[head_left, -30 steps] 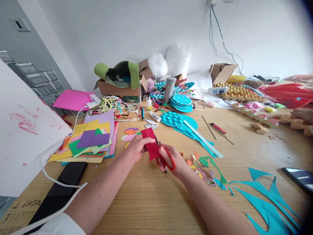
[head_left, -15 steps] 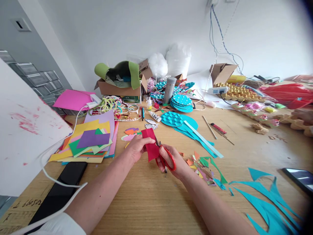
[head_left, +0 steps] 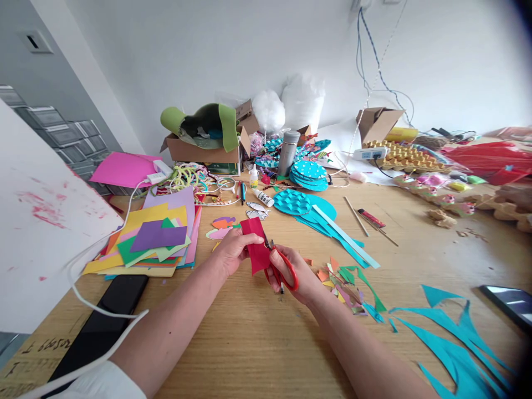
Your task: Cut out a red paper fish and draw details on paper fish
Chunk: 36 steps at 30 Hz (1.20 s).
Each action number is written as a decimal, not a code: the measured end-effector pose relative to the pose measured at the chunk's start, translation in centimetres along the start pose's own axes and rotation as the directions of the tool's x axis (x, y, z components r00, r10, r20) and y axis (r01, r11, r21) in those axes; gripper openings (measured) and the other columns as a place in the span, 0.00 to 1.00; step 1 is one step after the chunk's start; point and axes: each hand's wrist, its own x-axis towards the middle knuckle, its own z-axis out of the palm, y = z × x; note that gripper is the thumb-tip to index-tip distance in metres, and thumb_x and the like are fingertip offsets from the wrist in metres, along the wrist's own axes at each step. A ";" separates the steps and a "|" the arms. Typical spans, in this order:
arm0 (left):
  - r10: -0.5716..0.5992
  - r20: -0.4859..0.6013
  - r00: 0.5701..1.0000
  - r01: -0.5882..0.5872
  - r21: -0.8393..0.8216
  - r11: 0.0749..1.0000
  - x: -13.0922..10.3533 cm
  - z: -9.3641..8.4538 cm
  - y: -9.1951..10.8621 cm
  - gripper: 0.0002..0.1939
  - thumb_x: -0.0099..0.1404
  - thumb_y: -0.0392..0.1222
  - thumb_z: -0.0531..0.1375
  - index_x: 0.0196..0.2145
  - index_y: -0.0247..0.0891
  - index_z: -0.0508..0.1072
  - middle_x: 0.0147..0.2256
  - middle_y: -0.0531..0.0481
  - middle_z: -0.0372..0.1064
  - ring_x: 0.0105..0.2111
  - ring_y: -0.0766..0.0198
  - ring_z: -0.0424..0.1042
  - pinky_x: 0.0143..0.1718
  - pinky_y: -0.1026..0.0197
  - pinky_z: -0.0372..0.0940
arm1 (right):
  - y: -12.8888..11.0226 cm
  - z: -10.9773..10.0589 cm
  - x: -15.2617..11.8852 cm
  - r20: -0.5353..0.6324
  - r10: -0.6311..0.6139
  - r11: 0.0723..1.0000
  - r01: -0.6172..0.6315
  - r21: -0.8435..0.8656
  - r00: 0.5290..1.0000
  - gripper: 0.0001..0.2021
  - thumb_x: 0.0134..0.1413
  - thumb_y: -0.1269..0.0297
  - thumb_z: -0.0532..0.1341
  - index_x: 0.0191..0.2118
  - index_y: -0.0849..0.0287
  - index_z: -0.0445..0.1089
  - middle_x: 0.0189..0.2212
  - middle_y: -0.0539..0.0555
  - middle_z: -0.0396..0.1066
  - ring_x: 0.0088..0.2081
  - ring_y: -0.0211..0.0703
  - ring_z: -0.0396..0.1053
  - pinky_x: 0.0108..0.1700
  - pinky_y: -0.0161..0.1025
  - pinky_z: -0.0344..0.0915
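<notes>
A strip of red paper (head_left: 258,256) is pinched in my left hand (head_left: 233,250), thumb on top, held above the table. My right hand (head_left: 294,272) grips a pair of scissors (head_left: 293,271) by their red handles. The dark blades meet the right edge of the red paper, close to my left thumb. Behind the paper lie small cut-outs in orange, purple and pink (head_left: 223,223), partly hidden by my left hand. White fish-shaped cut-outs (head_left: 256,211) lie just beyond. Coloured paper scraps (head_left: 347,285) are scattered to the right of my right hand.
Stacked coloured paper (head_left: 153,238) and a black phone (head_left: 110,305) lie at left, a white cable crossing the phone. Blue offcuts (head_left: 453,338) and another phone (head_left: 509,305) are at right. A grey bottle (head_left: 288,152), blue discs (head_left: 310,173) and a cardboard box (head_left: 203,151) stand behind.
</notes>
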 end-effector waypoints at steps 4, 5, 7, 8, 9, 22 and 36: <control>0.000 0.010 1.000 0.000 -0.005 1.000 0.0 0.0 0.0 0.10 0.40 0.36 0.68 0.21 0.36 0.70 0.21 0.54 0.69 0.22 0.67 0.66 0.27 0.64 0.62 | 0.1 0.0 0.1 -0.010 -0.006 1.000 0.006 0.009 1.000 0.27 0.46 0.35 0.61 0.27 0.59 0.59 0.15 0.45 0.63 0.12 0.31 0.58 0.15 0.30 0.51; -0.003 0.019 1.000 0.003 -0.006 1.000 0.0 0.0 0.0 0.11 0.40 0.36 0.68 0.21 0.35 0.70 0.21 0.54 0.69 0.22 0.67 0.67 0.27 0.64 0.62 | 0.1 0.0 0.1 -0.019 -0.005 1.000 0.005 0.011 1.000 0.27 0.46 0.35 0.61 0.27 0.59 0.59 0.14 0.45 0.63 0.12 0.31 0.58 0.15 0.30 0.51; -0.024 0.050 0.998 0.024 -0.002 1.000 0.0 0.0 0.1 0.11 0.40 0.37 0.69 0.22 0.35 0.71 0.22 0.54 0.70 0.23 0.68 0.67 0.28 0.65 0.63 | 0.1 0.1 0.1 -0.039 -0.009 1.000 0.010 0.019 0.999 0.27 0.45 0.35 0.61 0.27 0.59 0.60 0.14 0.45 0.63 0.12 0.30 0.58 0.15 0.30 0.51; -0.042 0.072 0.996 0.042 0.003 0.999 -0.1 0.0 0.1 0.11 0.41 0.37 0.69 0.22 0.35 0.71 0.22 0.53 0.70 0.23 0.68 0.67 0.28 0.65 0.63 | 0.0 0.1 0.1 -0.047 -0.014 1.000 0.015 0.026 0.999 0.27 0.45 0.36 0.62 0.27 0.59 0.60 0.14 0.45 0.63 0.12 0.30 0.58 0.15 0.30 0.52; -0.063 0.094 0.994 0.062 0.009 0.998 -0.1 0.1 0.1 0.11 0.41 0.37 0.69 0.23 0.34 0.72 0.22 0.53 0.71 0.23 0.68 0.68 0.28 0.65 0.63 | 0.0 0.0 0.1 -0.054 -0.020 0.999 0.022 0.032 0.998 0.27 0.46 0.36 0.62 0.27 0.59 0.60 0.14 0.45 0.63 0.12 0.30 0.58 0.15 0.29 0.52; -0.124 0.036 0.992 0.124 -0.006 0.992 0.1 -0.3 0.4 0.13 0.41 0.34 0.68 0.28 0.31 0.74 0.26 0.46 0.75 0.21 0.66 0.71 0.26 0.62 0.68 | 0.4 -0.2 0.5 -0.106 -0.065 0.996 0.070 0.047 0.992 0.25 0.49 0.40 0.62 0.24 0.60 0.62 0.16 0.46 0.62 0.13 0.30 0.60 0.15 0.29 0.53; -0.029 -0.060 0.998 0.023 -0.093 0.995 0.8 -0.6 0.5 0.08 0.44 0.28 0.68 0.22 0.32 0.72 0.21 0.50 0.71 0.18 0.74 0.66 0.17 0.73 0.57 | 0.3 -0.2 0.3 -0.093 -0.060 0.998 0.056 -0.040 0.994 0.25 0.51 0.39 0.59 0.23 0.58 0.60 0.12 0.47 0.63 0.12 0.32 0.58 0.15 0.30 0.51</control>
